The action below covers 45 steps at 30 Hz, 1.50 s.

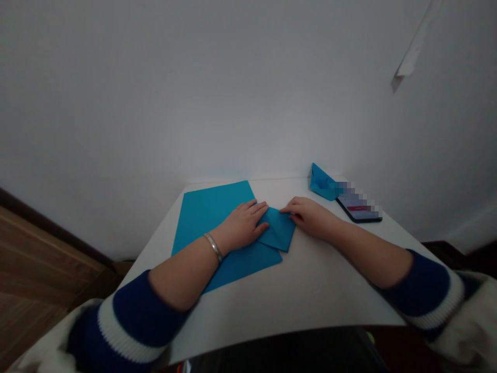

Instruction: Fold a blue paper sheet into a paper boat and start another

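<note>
A folded piece of blue paper (280, 232) lies partly over a larger flat blue sheet (212, 207) on the white table. My left hand (244, 224) rests palm down on the left part of the folded paper, its fingers stretched out flat. A silver bracelet (213, 247) circles that wrist. With index finger and thumb, my right hand (308, 216) pinches the upper right corner of the folded paper; its other fingers are curled. The left end of the folded piece is hidden beneath my left hand.
A folded blue paper boat (323, 183) stands at the back right, against a phone (359, 207) whose screen is partly pixelated. The white table (310, 290) meets a pale wall (248, 93) behind. Wooden furniture (42, 269) is at the left.
</note>
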Motion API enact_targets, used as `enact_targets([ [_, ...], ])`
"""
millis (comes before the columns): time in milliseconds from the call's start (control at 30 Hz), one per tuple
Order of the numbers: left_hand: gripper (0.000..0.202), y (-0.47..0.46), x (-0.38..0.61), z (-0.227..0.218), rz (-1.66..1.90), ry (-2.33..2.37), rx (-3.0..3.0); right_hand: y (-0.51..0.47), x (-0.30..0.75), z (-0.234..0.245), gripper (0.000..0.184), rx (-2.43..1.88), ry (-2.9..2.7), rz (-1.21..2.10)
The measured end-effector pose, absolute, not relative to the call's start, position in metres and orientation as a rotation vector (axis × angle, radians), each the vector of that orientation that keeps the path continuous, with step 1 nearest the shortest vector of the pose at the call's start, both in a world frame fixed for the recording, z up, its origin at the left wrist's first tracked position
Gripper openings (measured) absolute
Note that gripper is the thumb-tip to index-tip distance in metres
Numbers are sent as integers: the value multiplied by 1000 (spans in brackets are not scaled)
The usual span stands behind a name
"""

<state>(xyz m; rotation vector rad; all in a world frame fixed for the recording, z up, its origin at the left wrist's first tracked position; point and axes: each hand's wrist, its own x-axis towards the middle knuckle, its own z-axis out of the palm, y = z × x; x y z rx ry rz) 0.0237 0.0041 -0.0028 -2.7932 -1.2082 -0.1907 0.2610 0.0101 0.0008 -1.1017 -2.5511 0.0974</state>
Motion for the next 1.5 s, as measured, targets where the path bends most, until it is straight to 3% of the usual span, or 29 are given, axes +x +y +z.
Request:
enact_targets([
  [400, 58, -1, 27, 2, -126, -1293, -2753, 2, 248, 9, 36, -1274, -2691, -226],
  [1500, 63, 1, 8, 22, 315, -1273, -2811, -9, 264, 18, 27, -1524, -2813, -260],
])
